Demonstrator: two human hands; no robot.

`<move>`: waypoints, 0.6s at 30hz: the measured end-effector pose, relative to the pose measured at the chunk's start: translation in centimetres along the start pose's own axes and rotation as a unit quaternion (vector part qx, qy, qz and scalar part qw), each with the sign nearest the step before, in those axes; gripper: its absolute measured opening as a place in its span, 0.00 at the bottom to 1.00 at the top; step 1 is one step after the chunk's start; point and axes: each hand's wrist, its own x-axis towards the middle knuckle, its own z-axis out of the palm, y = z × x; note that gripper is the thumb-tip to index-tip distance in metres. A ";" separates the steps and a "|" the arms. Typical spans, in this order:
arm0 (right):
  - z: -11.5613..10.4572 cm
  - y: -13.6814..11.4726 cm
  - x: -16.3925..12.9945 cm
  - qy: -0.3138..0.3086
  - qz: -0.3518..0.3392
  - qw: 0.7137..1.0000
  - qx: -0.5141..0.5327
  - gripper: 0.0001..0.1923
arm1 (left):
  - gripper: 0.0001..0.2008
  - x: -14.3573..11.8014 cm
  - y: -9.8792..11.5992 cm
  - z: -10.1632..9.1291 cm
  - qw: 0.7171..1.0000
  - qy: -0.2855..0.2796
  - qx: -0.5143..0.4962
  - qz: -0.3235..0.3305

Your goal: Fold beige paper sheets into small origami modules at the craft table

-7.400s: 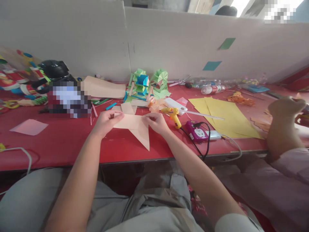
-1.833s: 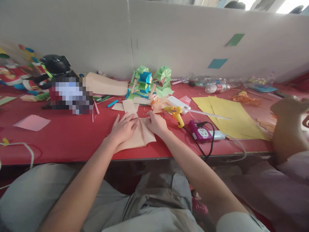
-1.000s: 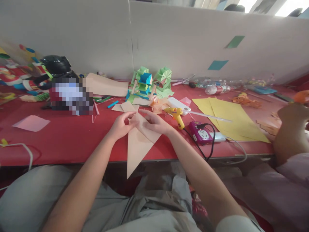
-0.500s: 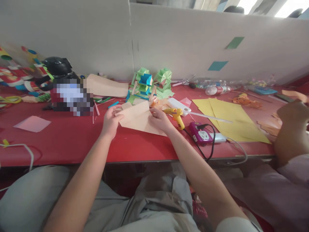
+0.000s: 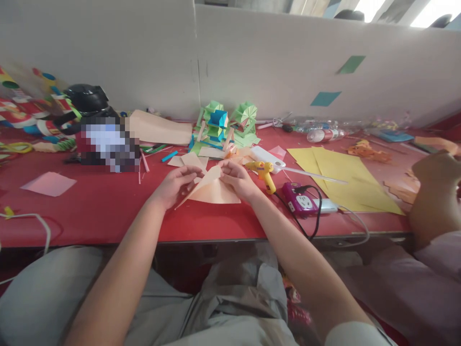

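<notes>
A peach-coloured sheet of paper (image 5: 216, 192) is bent over above the near part of the red table, with one flap slanting up. My right hand (image 5: 238, 181) pinches its upper right edge between thumb and fingers. Beside the slanting flap, on the left, my left hand (image 5: 179, 185) has its fingers bent and a little apart, close to the paper; whether the fingertips touch it is hard to see. Smaller peach paper pieces (image 5: 190, 160) lie just behind the hands. A yellow glue gun (image 5: 264, 174) lies right of my right hand.
Green and blue folded-paper models (image 5: 218, 124) stand at the back. A purple power strip (image 5: 301, 199), its cables and yellow sheets (image 5: 353, 180) occupy the right. Farther left are a pixelated screen (image 5: 108, 144) and a pink square (image 5: 48, 184). Another person's arm (image 5: 434, 192) rests at the far right.
The sheet has been turned and bent more sharply, its flap now slanting down to the left. My left hand has moved right, off the sheet's left end; my right hand has shifted slightly.
</notes>
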 end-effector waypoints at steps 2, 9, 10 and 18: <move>-0.1 -0.3 0.0 0.010 0.010 1.000 0.007 0.14 | 0.12 0.1 0.0 -0.2 1.000 -0.007 -0.008 -0.001; -0.9 -1.4 0.0 0.095 0.058 0.987 -0.114 0.10 | 0.18 0.3 -0.3 -0.3 0.999 -0.032 0.031 -0.031; -1.0 -1.4 0.0 0.099 0.054 0.985 -0.128 0.12 | 0.19 0.3 -0.4 -0.2 0.997 -0.055 0.042 -0.022; -1.3 -1.1 -0.6 0.039 0.020 0.999 -0.030 0.09 | 0.19 0.0 -1.0 1.1 0.986 -0.138 0.087 0.025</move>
